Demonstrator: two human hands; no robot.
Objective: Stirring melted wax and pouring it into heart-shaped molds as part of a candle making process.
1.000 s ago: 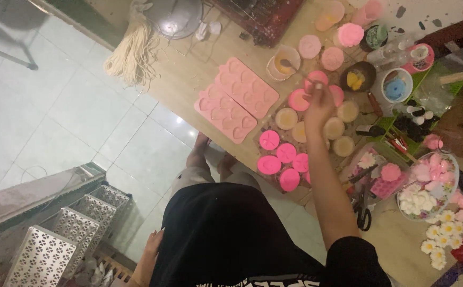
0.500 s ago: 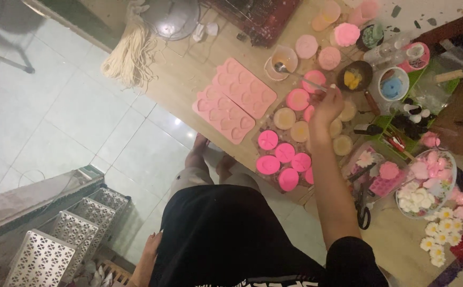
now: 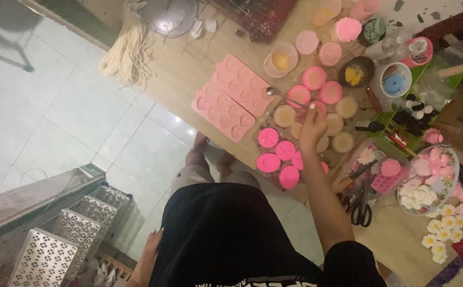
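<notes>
Right hand (image 3: pixel 312 125) of ours pinches a thin metal spoon (image 3: pixel 280 95) at centre frame; tilting could drip onto the pink heart-shaped silicone mould (image 3: pixel 231 98). Left hand (image 3: pixel 152 245) hangs loose at lower left.

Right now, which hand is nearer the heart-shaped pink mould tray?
Right. The right hand is over the table just right of the heart mould tray, its fingers holding a spoon whose bowl almost reaches it. The left hand hangs low by the hip, away from the table.

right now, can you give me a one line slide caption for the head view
Seen from above, the right hand holds a metal spoon over round pink and cream moulds beside pink heart trays.
</notes>
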